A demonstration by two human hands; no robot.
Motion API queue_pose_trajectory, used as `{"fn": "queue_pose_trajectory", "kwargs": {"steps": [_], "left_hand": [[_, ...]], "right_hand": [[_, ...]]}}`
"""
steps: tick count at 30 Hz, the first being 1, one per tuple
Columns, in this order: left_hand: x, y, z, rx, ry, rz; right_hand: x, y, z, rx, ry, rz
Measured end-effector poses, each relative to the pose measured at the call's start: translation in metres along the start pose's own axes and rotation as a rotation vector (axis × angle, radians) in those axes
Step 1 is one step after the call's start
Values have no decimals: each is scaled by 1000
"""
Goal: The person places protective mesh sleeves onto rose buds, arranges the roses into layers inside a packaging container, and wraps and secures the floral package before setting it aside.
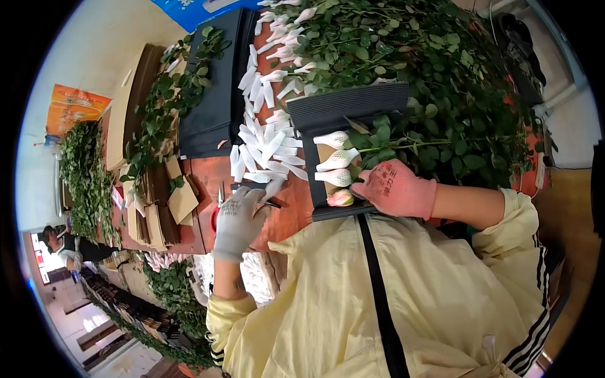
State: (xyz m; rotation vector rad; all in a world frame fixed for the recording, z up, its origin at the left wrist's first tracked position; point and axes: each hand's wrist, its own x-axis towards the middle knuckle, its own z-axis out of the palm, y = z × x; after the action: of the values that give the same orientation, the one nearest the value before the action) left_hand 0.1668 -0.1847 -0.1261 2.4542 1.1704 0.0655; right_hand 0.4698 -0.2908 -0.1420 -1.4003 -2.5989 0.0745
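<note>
My left hand, in a grey-white glove, is above the red table with its fingers pinched on a white foam net sleeve, slightly blurred. In a pink glove, my right hand is closed at the base of a bare pink rose bud; its stem is hidden by the hand. The bud lies on a black corrugated sheet folded upward at its far side. Above it on the sheet, several rose buds in white net sleeves form a row.
Loose white sleeves are heaped left of the sheet. Leafy rose stems pile up at the back right. Red-handled scissors lie beside my left hand. Black sheets and cardboard pieces are further left. A person is in the background.
</note>
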Motion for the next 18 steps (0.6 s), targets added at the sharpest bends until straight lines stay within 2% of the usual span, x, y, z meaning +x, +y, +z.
{"fn": "queue_pose_trajectory", "kwargs": {"steps": [1,2,5,6,8,9,11,12,13,15,17,18], "left_hand": [[-1,31,1,-38,116,81],[22,13,-20,-154,161,134],[23,53,8,-150,230,487],[24,58,15,-156,236,493],[26,65,26,-197,22,452],[27,63,27,-202,29,453],[24,57,29,-206,13,469],[23,57,31,-212,7,467],[23,56,33,-226,5,476],[30,54,29,-235,5,485],[35,53,20,-226,83,474],[42,50,16,-225,83,472]], "right_hand": [[-10,-1,-5,5,-168,29],[34,4,-14,70,-296,47],[22,3,-5,8,-325,37],[20,4,-8,-1,-330,40],[16,5,-15,5,-156,-9],[22,4,-23,-1,-160,-11],[38,-4,-38,-33,-393,278],[21,-1,-18,-241,-120,186],[22,1,-13,-239,-121,187],[35,11,-8,-15,-511,238],[35,18,-6,-28,-519,241],[26,23,7,-16,-349,187]]}}
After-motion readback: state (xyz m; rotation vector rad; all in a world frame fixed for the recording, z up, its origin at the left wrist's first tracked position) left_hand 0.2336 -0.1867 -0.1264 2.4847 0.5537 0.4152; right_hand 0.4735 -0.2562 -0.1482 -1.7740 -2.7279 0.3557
